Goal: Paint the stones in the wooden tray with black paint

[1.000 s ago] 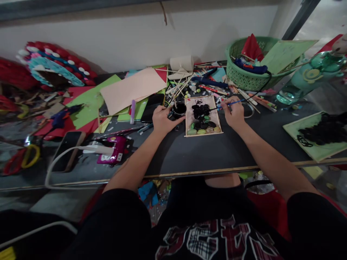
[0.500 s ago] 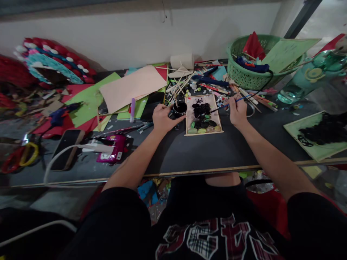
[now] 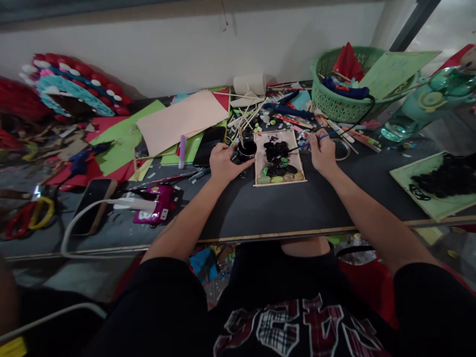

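Note:
My left hand [image 3: 222,161] is closed around a small pot of black paint [image 3: 246,150] standing just left of a small wooden tray [image 3: 295,177]. The tray holds several pebbles, most of them painted black and some green or pale. My right hand [image 3: 322,151] pinches a thin blue-handled paintbrush [image 3: 311,142], whose tip rests on a black pebble [image 3: 282,148] near the tray's far right.
Coloured paper sheets [image 3: 178,121], sticks and a dark phone [image 3: 208,144] lie behind the tray. A green basket [image 3: 342,106] stands far right, next to a green bottle [image 3: 427,101]. A second phone [image 3: 89,198] and a magenta gadget [image 3: 154,208] sit left. A green board with black shapes [image 3: 435,186] lies right.
My right hand has shifted slightly with the brush over the black pebbles. My left hand stays on the paint pot. The view moved a little.

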`<action>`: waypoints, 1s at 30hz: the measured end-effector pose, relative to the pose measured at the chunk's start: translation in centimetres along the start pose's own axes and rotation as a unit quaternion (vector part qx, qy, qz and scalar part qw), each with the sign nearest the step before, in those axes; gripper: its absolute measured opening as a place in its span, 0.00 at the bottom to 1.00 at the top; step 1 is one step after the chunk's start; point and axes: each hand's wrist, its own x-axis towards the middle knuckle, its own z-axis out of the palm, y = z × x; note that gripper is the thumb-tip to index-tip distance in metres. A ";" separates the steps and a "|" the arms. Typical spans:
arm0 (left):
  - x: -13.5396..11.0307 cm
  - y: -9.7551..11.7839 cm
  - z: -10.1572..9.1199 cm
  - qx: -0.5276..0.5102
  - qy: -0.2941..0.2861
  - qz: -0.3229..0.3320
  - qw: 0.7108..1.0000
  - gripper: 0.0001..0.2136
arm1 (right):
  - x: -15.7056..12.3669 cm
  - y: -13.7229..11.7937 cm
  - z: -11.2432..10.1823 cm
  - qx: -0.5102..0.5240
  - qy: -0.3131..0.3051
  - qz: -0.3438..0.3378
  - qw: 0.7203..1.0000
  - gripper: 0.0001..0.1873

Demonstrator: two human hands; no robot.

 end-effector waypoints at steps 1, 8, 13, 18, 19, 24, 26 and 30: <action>0.0 0.0 0.0 -0.001 0.003 -0.001 1.000 0.32 | 0.0 0.0 0.0 0.000 -0.003 0.003 1.000 0.27; 0.1 0.2 -0.1 -0.004 -0.012 -0.014 1.000 0.35 | 0.2 -0.6 0.0 0.003 0.019 0.000 1.000 0.28; 0.0 0.0 -0.1 -0.002 -0.019 -0.019 1.000 0.36 | 0.0 -1.0 0.3 0.049 -0.004 0.027 0.998 0.29; 0.0 0.0 -0.1 -0.003 -0.020 -0.014 1.000 0.36 | 0.0 -1.1 0.4 0.067 0.013 0.035 0.997 0.28; 0.0 0.0 -0.1 -0.001 -0.023 -0.013 1.000 0.36 | 0.0 -1.0 0.3 0.056 0.010 0.035 0.998 0.28; 0.0 -0.2 0.1 0.012 -0.010 -0.003 1.000 0.36 | 0.4 -0.5 0.0 -0.027 -0.066 0.046 0.996 0.31; -0.1 -0.3 0.3 0.015 0.002 0.004 1.000 0.35 | 0.5 -0.3 -0.1 -0.034 -0.077 0.056 0.995 0.31; -0.2 -0.5 0.4 0.018 0.006 0.014 1.000 0.35 | 0.5 -0.7 -0.3 -0.047 -0.074 0.031 0.996 0.31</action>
